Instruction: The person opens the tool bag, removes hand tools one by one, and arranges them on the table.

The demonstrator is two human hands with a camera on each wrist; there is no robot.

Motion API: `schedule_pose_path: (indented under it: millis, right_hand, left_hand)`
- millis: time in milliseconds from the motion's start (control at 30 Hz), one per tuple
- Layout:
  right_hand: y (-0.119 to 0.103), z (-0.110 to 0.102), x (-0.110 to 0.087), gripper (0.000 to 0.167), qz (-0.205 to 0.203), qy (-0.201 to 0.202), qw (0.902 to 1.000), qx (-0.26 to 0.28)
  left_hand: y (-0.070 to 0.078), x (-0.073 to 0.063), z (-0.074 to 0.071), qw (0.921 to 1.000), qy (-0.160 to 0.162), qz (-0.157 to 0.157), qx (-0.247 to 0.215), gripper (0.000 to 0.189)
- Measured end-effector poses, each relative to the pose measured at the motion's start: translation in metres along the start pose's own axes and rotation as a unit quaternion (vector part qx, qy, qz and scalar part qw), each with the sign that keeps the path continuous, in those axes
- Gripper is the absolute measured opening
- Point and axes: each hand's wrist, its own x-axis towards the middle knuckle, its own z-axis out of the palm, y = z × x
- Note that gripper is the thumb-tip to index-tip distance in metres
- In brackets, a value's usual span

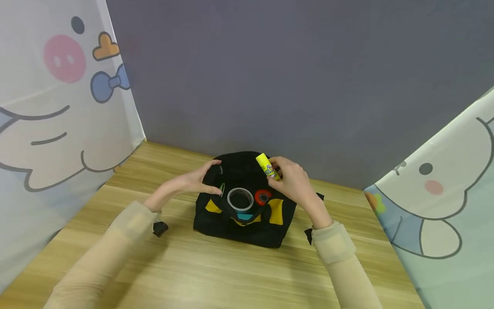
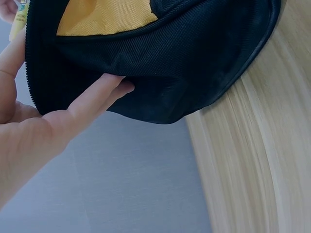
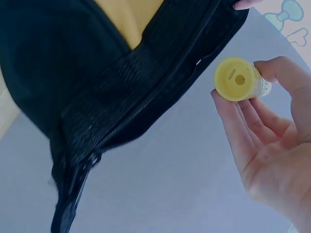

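Note:
A black bag (image 1: 239, 236) with yellow patches stands on the table, its zipped top open. My left hand (image 1: 193, 180) holds the left side of the opening, with the thumb at the zipper edge and fingers against the fabric (image 2: 160, 92). Above the right side of the opening, my right hand (image 1: 294, 180) pinches a yellow glue stick (image 1: 265, 165) between thumb and fingers; its round base (image 3: 235, 80) faces the right wrist camera. Inside the bag lie a white tape roll (image 1: 230, 202) and a round red object (image 1: 258, 198) with a dark centre.
Something blue (image 1: 245, 216) and a thin green-edged item (image 1: 222, 187) also show in the opening. Wood-grain table (image 1: 185, 274) surrounds the bag. A grey wall (image 1: 270, 77) rises behind, with cartoon-printed sheets (image 1: 46, 141) at both sides. A zipper pull (image 3: 92, 159) hangs from the bag.

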Motion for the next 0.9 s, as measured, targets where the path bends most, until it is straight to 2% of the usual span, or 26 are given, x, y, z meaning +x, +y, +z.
schedule_pose_path:
  millis: [267, 900]
  right_hand:
    - [0.008, -0.012, -0.009, 0.047, 0.012, 0.011, 0.9999, -0.006]
    - [0.037, -0.041, -0.037, 0.047, 0.053, 0.003, 0.9981, -0.032]
  left_hand:
    - [0.001, -0.002, 0.000, 1.0000, 0.001, 0.007, 0.006, 0.097]
    - [0.003, -0.003, -0.002, 0.9999, 0.001, 0.009, 0.011, 0.097]
